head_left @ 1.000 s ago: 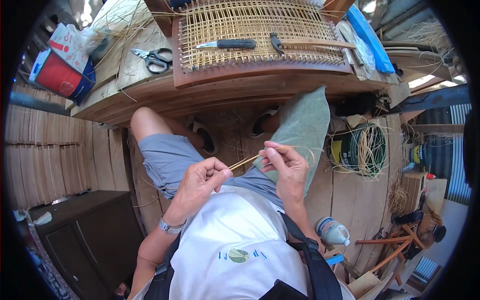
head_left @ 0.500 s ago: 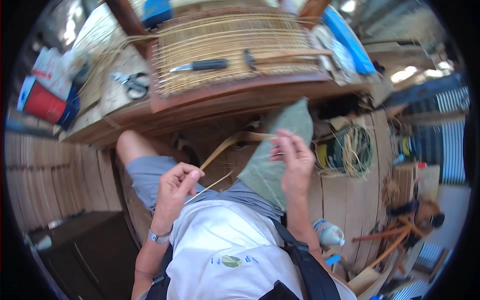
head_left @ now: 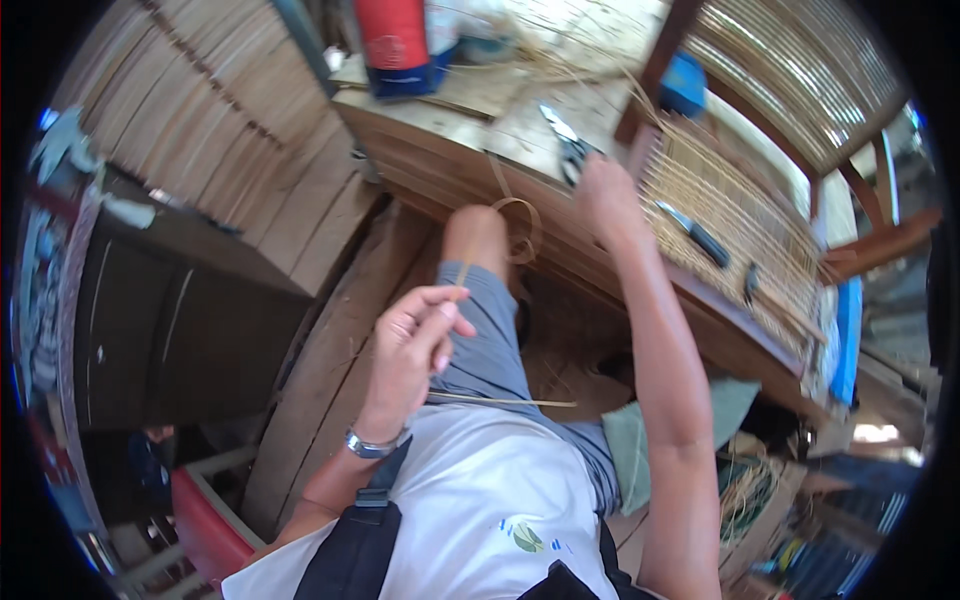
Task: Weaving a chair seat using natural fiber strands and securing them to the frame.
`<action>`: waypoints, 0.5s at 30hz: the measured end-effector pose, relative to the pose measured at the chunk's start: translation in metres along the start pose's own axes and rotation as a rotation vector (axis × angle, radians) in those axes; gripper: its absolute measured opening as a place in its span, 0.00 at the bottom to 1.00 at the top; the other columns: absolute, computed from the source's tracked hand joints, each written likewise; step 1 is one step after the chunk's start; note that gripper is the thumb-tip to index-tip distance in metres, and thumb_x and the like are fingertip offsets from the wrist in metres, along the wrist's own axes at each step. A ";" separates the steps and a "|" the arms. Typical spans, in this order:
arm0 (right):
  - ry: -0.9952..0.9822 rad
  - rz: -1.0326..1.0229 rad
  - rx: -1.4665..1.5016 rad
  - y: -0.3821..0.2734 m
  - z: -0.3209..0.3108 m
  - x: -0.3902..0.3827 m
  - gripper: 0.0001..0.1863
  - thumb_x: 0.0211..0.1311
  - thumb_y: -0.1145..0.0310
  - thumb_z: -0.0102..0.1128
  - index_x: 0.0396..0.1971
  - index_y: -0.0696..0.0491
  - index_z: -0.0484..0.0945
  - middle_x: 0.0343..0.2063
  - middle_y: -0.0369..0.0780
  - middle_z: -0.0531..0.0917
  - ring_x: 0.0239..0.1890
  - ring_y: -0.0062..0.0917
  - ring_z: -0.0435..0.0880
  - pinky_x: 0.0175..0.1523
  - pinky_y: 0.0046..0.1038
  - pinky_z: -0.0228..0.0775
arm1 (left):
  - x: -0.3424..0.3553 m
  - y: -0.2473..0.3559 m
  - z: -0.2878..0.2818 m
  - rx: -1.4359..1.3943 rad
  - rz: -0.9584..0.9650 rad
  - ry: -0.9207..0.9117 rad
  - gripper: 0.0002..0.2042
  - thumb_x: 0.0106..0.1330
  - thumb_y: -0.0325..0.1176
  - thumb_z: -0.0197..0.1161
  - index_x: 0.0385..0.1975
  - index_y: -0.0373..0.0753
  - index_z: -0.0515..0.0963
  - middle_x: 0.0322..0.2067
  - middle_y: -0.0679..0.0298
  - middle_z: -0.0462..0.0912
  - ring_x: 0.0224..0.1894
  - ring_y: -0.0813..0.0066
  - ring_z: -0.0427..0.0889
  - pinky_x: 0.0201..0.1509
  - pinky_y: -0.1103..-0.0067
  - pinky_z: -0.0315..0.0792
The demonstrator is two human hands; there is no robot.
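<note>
My left hand is closed in a pinch on a thin tan cane strip. The strip runs up past my bare knee and curls into a loop by the bench edge. Over that edge reaches my right hand, at the black handles of the scissors, whose blades lie on the bench top. Its fingers are hidden behind the back of the hand, so the grip does not show. Another thin strip lies across my lap.
Right of the scissors, a woven cane seat panel in a wooden frame bears a black-handled knife and a wooden-handled hammer. A red and blue bag stands on the wooden bench. Green cloth lies beside my leg.
The view has turned left. My right hand has let go of the cane strip and moved over the bench to the scissors. My left hand still holds the strip, now hanging in a loop.
</note>
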State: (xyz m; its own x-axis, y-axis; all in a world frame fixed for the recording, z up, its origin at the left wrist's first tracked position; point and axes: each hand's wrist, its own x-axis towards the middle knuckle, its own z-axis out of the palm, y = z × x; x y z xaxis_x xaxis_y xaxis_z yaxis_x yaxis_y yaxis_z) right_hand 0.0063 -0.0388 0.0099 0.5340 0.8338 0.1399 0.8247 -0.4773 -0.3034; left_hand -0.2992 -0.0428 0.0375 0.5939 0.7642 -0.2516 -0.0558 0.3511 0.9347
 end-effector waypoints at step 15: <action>-0.386 0.212 1.200 -0.039 -0.019 -0.145 0.11 0.57 0.68 0.66 0.29 0.56 0.72 0.24 0.38 0.80 0.25 0.20 0.81 0.25 0.23 0.71 | -0.018 0.012 -0.053 0.114 0.065 0.084 0.09 0.72 0.29 0.57 0.47 0.33 0.80 0.25 0.63 0.83 0.17 0.92 0.65 0.19 0.90 0.58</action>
State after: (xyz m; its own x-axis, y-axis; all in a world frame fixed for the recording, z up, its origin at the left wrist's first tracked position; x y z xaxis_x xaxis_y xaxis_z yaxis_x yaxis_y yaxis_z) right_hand -0.0994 -0.1465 0.0188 0.3787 0.8950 -0.2357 -0.0621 -0.2295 -0.9713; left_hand -0.3526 -0.0238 0.0397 0.5229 0.8274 -0.2048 0.0022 0.2390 0.9710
